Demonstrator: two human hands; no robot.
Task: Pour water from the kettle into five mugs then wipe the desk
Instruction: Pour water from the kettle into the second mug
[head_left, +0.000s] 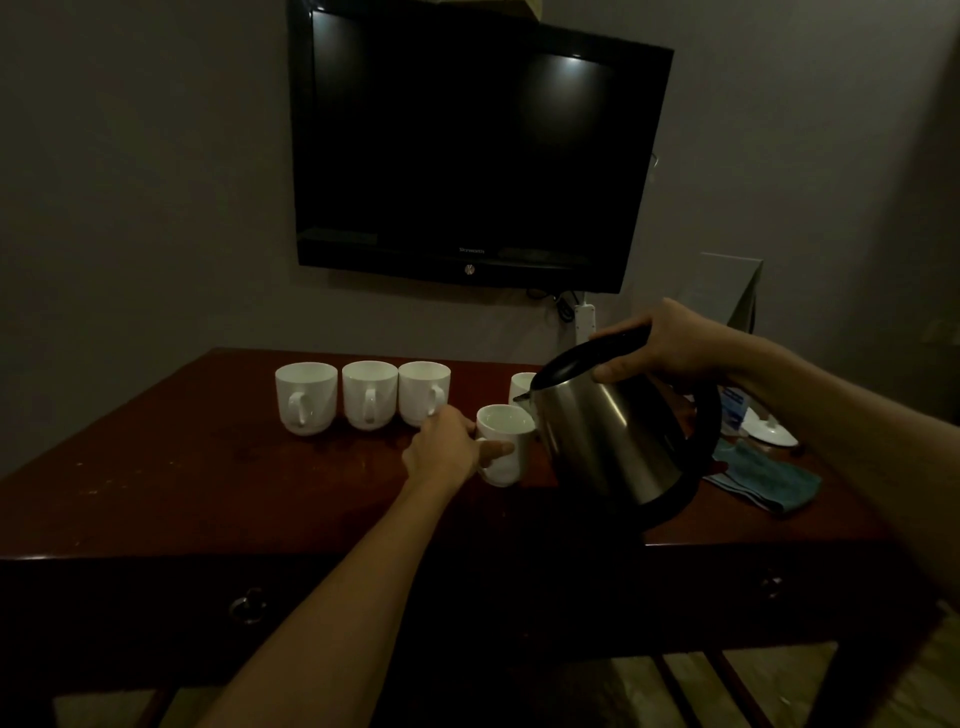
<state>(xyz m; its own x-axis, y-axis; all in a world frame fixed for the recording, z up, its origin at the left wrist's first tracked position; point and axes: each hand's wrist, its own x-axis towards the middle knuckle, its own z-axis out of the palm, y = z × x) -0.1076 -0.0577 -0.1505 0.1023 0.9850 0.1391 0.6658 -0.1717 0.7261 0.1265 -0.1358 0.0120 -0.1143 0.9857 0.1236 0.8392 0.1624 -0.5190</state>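
My right hand (670, 345) grips the black handle of a steel kettle (613, 441), held above the desk and tilted left, its spout just over a white mug (511, 436). My left hand (447, 447) holds that mug by its handle on the dark red desk (208, 483). Three more white mugs (306, 397) (370, 395) (423, 392) stand side by side in a row at the back. A fifth mug (521, 387) peeks out behind the kettle's spout, mostly hidden. Whether water is flowing I cannot tell.
A folded teal cloth (769, 480) lies on the desk right of the kettle, with a white lid-like object (771, 431) behind it. A black TV (478, 150) hangs on the wall above. The desk front has ring drawer pulls (249, 605).
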